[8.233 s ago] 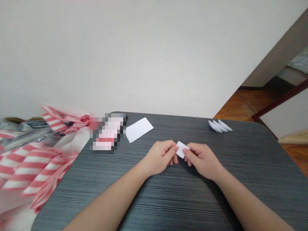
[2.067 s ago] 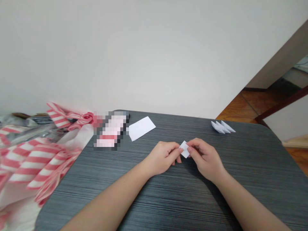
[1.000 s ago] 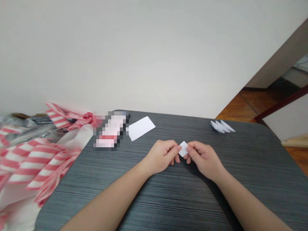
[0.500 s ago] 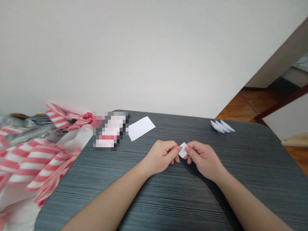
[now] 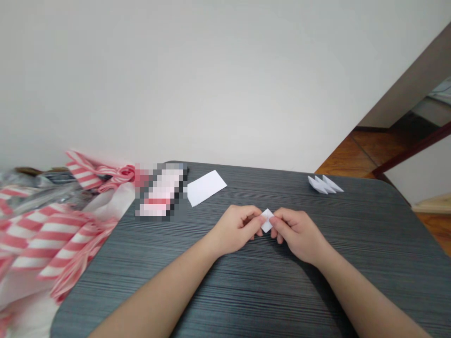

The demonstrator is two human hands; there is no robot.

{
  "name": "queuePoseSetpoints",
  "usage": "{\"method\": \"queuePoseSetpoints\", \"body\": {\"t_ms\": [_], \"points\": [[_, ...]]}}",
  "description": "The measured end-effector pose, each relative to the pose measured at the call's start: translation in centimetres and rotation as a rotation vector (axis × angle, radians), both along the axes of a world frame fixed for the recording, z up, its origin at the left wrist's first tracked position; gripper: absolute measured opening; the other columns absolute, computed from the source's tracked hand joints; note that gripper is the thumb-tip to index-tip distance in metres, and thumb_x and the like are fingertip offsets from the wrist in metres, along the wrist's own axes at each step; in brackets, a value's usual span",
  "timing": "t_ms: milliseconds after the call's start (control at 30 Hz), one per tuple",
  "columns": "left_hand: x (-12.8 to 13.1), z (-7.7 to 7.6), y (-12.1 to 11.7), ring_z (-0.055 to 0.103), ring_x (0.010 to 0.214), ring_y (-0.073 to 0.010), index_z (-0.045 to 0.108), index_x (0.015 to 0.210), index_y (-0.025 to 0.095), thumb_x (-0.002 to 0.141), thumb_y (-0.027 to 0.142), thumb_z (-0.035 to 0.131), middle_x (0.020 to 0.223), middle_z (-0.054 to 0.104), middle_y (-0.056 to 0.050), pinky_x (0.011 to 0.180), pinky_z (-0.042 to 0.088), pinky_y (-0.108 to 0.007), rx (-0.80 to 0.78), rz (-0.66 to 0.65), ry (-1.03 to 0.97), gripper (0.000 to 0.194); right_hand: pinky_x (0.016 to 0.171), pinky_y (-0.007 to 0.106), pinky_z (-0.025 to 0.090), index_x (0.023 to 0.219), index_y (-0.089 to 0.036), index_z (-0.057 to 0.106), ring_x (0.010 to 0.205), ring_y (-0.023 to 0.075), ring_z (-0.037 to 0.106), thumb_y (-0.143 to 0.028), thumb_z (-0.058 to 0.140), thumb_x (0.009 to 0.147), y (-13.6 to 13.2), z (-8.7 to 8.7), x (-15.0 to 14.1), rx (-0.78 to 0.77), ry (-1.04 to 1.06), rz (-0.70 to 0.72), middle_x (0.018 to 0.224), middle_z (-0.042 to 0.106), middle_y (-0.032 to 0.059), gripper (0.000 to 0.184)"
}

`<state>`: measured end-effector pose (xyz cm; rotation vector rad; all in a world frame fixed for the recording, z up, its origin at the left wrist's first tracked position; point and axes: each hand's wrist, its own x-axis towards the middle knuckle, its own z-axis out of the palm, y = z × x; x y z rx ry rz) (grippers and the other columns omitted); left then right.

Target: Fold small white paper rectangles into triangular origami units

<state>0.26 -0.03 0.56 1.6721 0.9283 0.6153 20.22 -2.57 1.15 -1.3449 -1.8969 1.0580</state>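
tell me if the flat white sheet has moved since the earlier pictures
No. Judged by the far edge of the dark table, the flat white sheet lies in the same place.

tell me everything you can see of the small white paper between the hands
The small paper is plain white and looks folded, with faint lines on its face. It shows as a diamond, one corner pointing away from the person. The left hand pinches its left side, the right hand its right, over the dark table. Its underside is hidden.

Left hand [image 5: 237,230]: pinching folded white paper [image 5: 267,221]
Right hand [image 5: 297,234]: gripping its right edge
Far right: pointed paper pieces [image 5: 324,184]
Far left: white sheet [image 5: 206,188]
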Motion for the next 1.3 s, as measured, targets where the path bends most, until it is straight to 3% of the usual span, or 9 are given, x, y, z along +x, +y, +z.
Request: {"method": "queuePoseSetpoints", "body": {"t_ms": [467,733,1033,1300], "points": [[0.16,0.57,-0.11,0.056,0.049,-0.0074,0.063,0.074,0.015,0.095,0.031,0.051,0.058,0.064,0.002,0.050,0.043,-0.016,0.001,0.011,0.024,0.029,0.054,0.021,0.043,0.070,-0.019,0.060,0.050,0.0103,0.058,-0.023,0.053,0.094,-0.31,0.10,-0.37,-0.026,0.020,0.010,0.057,0.061,-0.0031,0.026],[0.12,0.21,-0.06,0.057,0.051,-0.0075,0.063,0.076,0.015,0.097,0.034,0.050,0.065,0.068,-0.001,0.052,0.044,-0.017,0.012,0.005,0.017,0.032,0.055,0.022,0.042,0.070,-0.019,0.058,0.050,0.0102,0.056,-0.024,0.052,0.095,-0.14,0.03,-0.05,0.006,0.030,-0.030,0.056,0.060,-0.0035,0.027],[0.08,0.77,-0.22,0.054,0.047,-0.0059,0.062,0.069,0.015,0.098,0.030,0.047,0.057,0.063,0.002,0.050,0.041,-0.015,0.031,-0.028,0.053,0.036,0.054,0.021,0.044,0.073,-0.019,0.058,0.052,0.0101,0.058,-0.026,0.051,0.096,-0.17,-0.15,-0.17,-0.077,0.071,-0.011,0.060,0.062,-0.0026,0.025],[-0.07,-0.16,0.03,0.055,0.050,-0.0084,0.059,0.074,0.015,0.100,0.035,0.044,0.062,0.065,-0.001,0.050,0.042,-0.018,0.010,0.012,-0.020,0.036,0.054,0.021,0.045,0.071,-0.020,0.057,0.050,0.0102,0.058,-0.028,0.051,0.097,-0.07,-0.42,0.17,-0.085,0.135,-0.083,0.059,0.062,-0.0028,0.028]]}}
